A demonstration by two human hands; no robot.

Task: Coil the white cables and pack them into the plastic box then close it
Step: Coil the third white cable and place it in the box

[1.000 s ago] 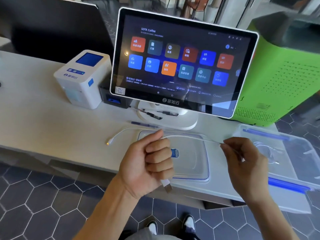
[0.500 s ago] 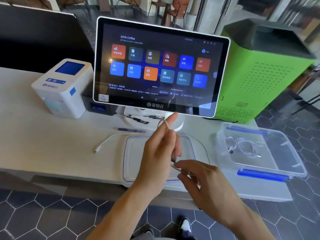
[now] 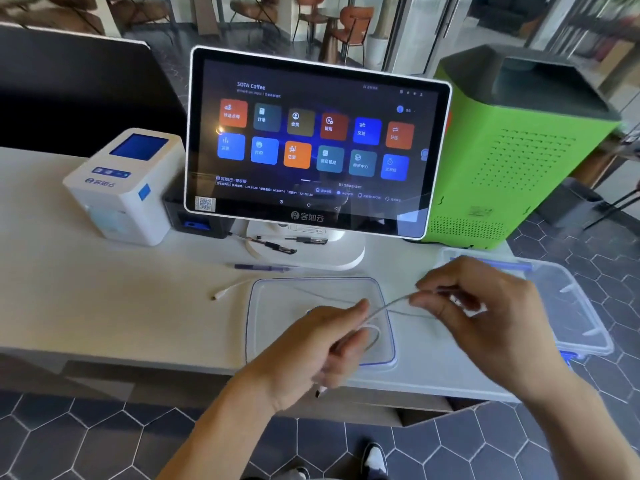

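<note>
White cable [image 3: 388,306] is stretching between both hands above the clear lid [image 3: 277,306]; left hand [image 3: 311,348] is curling round its loop, right hand [image 3: 485,313] is pinching the strand, plastic box [image 3: 581,320] sitting right.

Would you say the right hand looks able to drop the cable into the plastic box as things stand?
Probably yes: the plastic box sits open just beyond the right hand, its lid lying apart, though the white cable is only partly coiled.

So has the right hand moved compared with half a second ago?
Yes. The right hand, which was pinching the white cable over the near edge of the clear lid, now pinches it further right and further back, between the lid and the plastic box.
</note>
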